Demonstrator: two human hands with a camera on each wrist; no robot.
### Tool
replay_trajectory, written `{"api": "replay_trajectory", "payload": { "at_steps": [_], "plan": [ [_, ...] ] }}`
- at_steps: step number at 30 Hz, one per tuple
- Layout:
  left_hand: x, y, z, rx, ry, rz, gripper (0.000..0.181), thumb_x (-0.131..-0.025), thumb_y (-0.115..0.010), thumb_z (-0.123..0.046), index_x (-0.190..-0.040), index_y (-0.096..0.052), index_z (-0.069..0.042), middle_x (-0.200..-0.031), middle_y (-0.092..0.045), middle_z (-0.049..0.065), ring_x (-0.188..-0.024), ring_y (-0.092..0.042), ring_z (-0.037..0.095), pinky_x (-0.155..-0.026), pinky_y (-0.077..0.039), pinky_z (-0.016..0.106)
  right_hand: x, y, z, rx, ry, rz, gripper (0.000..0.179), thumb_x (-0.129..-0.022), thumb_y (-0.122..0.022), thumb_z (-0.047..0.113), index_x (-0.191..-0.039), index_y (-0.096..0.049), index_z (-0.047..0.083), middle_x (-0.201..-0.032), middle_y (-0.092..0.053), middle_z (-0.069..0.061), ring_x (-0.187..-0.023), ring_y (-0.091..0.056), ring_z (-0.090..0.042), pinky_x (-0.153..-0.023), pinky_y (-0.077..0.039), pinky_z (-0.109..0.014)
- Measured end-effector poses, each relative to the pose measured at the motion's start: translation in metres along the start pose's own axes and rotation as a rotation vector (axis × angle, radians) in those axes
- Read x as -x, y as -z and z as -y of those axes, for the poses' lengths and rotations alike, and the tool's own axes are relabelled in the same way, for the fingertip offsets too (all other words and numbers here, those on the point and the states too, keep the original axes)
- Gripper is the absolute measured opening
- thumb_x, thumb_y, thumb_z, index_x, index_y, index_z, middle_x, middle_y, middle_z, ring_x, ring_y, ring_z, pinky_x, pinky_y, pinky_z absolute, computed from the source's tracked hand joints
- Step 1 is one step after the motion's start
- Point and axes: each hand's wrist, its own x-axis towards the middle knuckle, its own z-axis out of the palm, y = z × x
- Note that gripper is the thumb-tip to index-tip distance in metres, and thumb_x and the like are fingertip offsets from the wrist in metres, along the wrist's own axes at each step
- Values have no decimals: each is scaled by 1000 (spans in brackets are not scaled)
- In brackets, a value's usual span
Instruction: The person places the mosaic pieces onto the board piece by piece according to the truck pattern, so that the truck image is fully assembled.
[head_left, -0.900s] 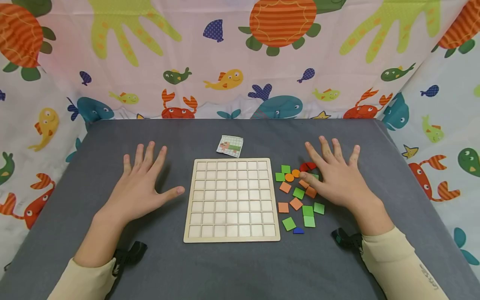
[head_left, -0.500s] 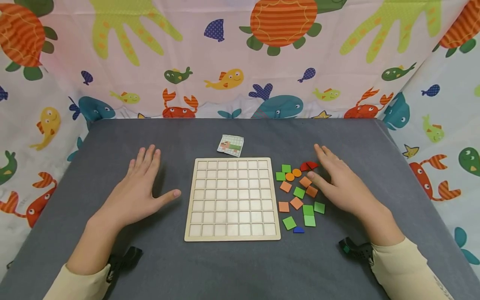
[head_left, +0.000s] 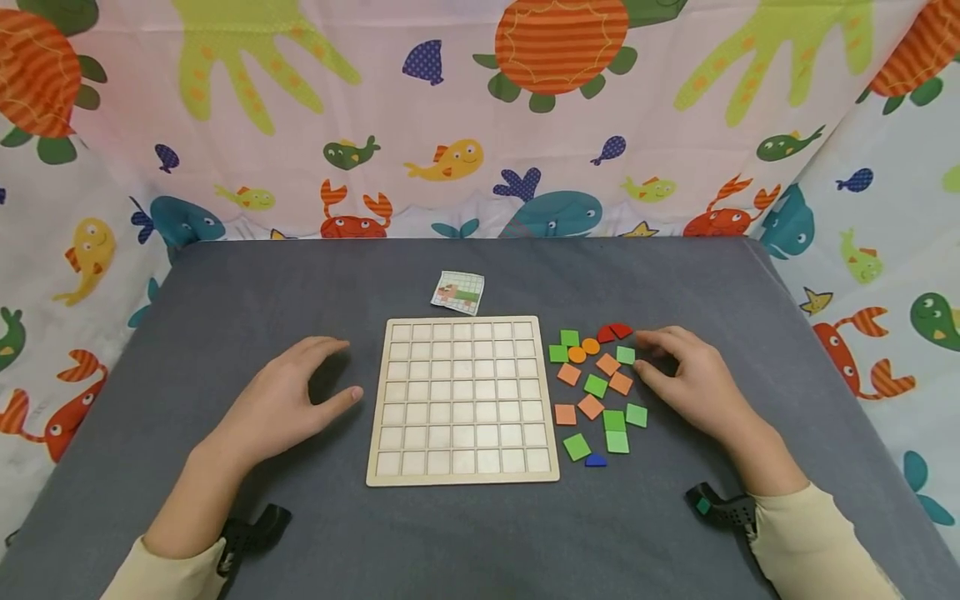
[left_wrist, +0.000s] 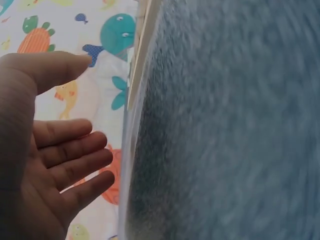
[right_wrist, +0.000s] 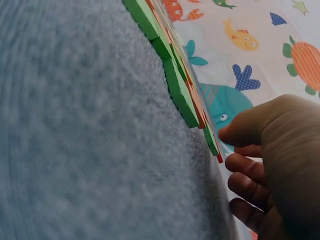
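To the left of the pale wooden grid board [head_left: 462,478], my left hand [head_left: 281,408] hovers with relaxed, slightly bent fingers. It holds nothing, and its thumb points toward the board's left edge. My right hand [head_left: 697,383] is just right of the loose tiles, thumb and bent fingers apart with nothing visible between them. Nearest to its fingertips are a light green square tile [head_left: 626,355] and two red pieces [head_left: 619,331]. In the right wrist view, green tiles [right_wrist: 180,95] lie beside the thumb; whether any is touched I cannot tell.
Several orange squares [head_left: 591,407], green squares [head_left: 577,447], orange discs [head_left: 577,355] and a blue piece [head_left: 596,460] lie right of the board. A small printed pattern card [head_left: 458,292] lies behind it. A grey cloth [head_left: 465,542] covers the table; a sea-animal curtain [head_left: 300,100] surrounds it.
Both hands had their fingers stretched out; now they are bent. The right hand has drawn back to the right, uncovering the light green tile. Board and tiles stay in place.
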Motion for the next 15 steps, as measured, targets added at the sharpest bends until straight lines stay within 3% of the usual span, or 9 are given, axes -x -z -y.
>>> {"api": "replay_trajectory", "payload": {
  "at_steps": [8,11,15],
  "plan": [
    [-2,-24,19,250,-128,-17,38,-96,-88,-31,-129,-72,-18,-143,-64,2,-138,-58,28,-114,-47,58,-6,-11,-9,-64,10,55,37,-99,-80,14,-136,-76,9,-120,-69,-5,-97,-51,-18,-78,-39,-33],
    [-2,-31,25,304,-143,-6,44,-95,-89,-30,-133,-70,-20,-153,-60,1,-147,-51,29,-118,-42,60,-7,-14,-12,-66,10,57,34,-99,-80,15,-133,-77,10,-119,-69,-4,-95,-51,-17,-77,-39,-33],
    [-3,-37,30,336,-169,32,65,-93,-92,-36,-150,-64,-20,-165,-50,0,-156,-41,30,-120,-37,65,-8,-15,-14,-64,20,43,27,-99,-79,13,-126,-79,13,-116,-70,-1,-93,-50,-16,-76,-38,-32]
  ]
}}
